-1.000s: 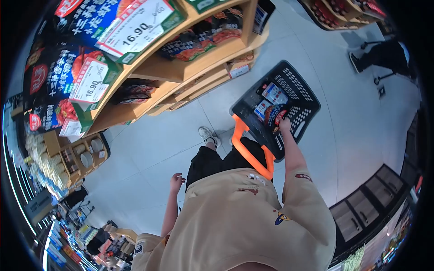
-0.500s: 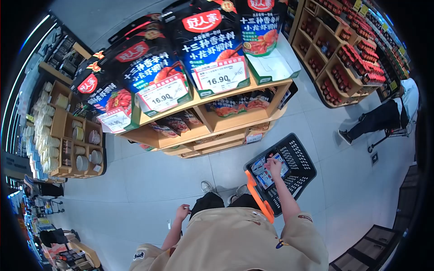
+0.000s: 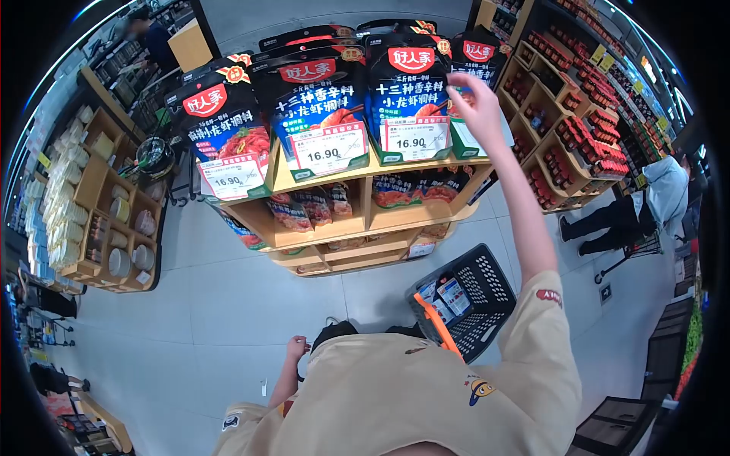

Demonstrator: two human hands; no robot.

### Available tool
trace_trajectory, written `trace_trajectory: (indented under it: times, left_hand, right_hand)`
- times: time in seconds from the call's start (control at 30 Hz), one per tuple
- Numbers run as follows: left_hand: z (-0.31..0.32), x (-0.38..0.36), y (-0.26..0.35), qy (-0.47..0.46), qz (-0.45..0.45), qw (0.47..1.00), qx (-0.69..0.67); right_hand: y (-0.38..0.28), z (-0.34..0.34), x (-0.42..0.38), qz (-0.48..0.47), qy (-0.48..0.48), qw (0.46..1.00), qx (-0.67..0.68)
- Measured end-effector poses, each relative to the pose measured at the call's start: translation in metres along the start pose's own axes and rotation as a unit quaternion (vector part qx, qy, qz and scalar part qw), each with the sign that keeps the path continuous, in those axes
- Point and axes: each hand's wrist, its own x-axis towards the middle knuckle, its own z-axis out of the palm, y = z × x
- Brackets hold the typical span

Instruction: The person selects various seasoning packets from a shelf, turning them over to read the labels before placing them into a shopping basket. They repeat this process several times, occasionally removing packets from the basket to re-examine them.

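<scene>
My right hand is raised to the display shelf, thumb and fingers apart, with nothing between them. Its fingertips overlap the edge of a black-and-blue seasoning pouch and partly cover another seasoning pouch behind. More upright pouches, a wide one and one at the left end, stand in the row with 16.90 price cards in front. My left hand hangs low at my side, fingers loosely curled and apart, touching no shelf goods.
A black shopping basket with an orange handle stands right of my legs, blue-and-white packages inside. Lower compartments hold more pouches. A person with a cart is at right. Shelves of red jars and bowls flank the display.
My right hand has risen from over the basket to the pouches on the shelf. The view has tilted up, and my left hand stays low at my side.
</scene>
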Motion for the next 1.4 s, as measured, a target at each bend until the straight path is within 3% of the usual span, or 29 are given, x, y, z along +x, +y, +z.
trace_trajectory:
  times: [0.1, 0.23, 0.3, 0.43, 0.53, 0.7, 0.73, 0.83, 0.9, 1.13, 1.2, 1.23, 1.3, 1.33, 1.4]
  left_hand:
    - [-0.011, 0.0, -0.024, 0.014, -0.018, 0.999, -0.037]
    - [-0.023, -0.006, -0.052, 0.024, -0.043, 0.997, -0.067]
    - [-0.026, -0.012, -0.065, 0.024, -0.058, 0.995, -0.082]
    - [-0.027, -0.019, -0.078, 0.021, -0.082, 0.991, -0.105]
    - [-0.027, -0.02, -0.073, 0.022, -0.079, 0.992, -0.099]
    - [-0.025, -0.004, -0.035, 0.03, -0.035, 0.996, -0.082]
    - [-0.023, 0.002, -0.027, 0.029, -0.014, 0.992, -0.119]
    - [-0.019, 0.019, 0.013, 0.011, 0.074, 0.989, -0.126]
    - [-0.011, 0.008, 0.063, -0.004, 0.144, 0.983, -0.117]
    - [0.027, -0.029, 0.213, -0.099, 0.361, 0.921, -0.108]
    - [0.043, -0.051, 0.249, -0.144, 0.395, 0.899, -0.123]
    - [0.051, -0.068, 0.269, -0.175, 0.403, 0.888, -0.137]
    - [0.063, -0.104, 0.307, -0.242, 0.37, 0.884, -0.15]
    - [0.07, -0.116, 0.322, -0.327, 0.316, 0.859, -0.236]
    - [0.083, -0.141, 0.356, -0.523, 0.171, 0.748, -0.37]
  right_hand:
    - [0.01, 0.013, 0.062, -0.102, -0.063, 0.983, -0.142]
    - [0.041, 0.037, 0.105, -0.123, -0.077, 0.972, -0.184]
    - [0.04, 0.04, 0.111, -0.064, -0.166, 0.953, -0.244]
    - [0.038, 0.035, 0.129, 0.025, -0.25, 0.939, -0.234]
    - [0.048, 0.03, 0.131, -0.059, -0.209, 0.954, -0.206]
    - [0.027, -0.006, 0.154, -0.083, -0.179, 0.959, -0.203]
    - [-0.03, -0.025, 0.149, -0.025, -0.171, 0.964, -0.202]
    - [-0.047, -0.043, 0.158, -0.095, -0.061, 0.967, -0.228]
    - [-0.071, -0.057, 0.164, -0.104, -0.038, 0.966, -0.231]
    - [-0.117, -0.096, 0.171, -0.186, 0.021, 0.966, -0.176]
    - [-0.121, -0.097, 0.17, -0.135, -0.026, 0.99, -0.01]
    - [-0.122, -0.096, 0.17, -0.118, -0.049, 0.992, 0.009]
    - [-0.138, -0.097, 0.161, -0.069, -0.094, 0.992, 0.04]
    - [-0.147, -0.096, 0.154, -0.022, -0.14, 0.988, 0.07]
    - [-0.157, -0.09, 0.145, -0.035, -0.148, 0.982, 0.111]
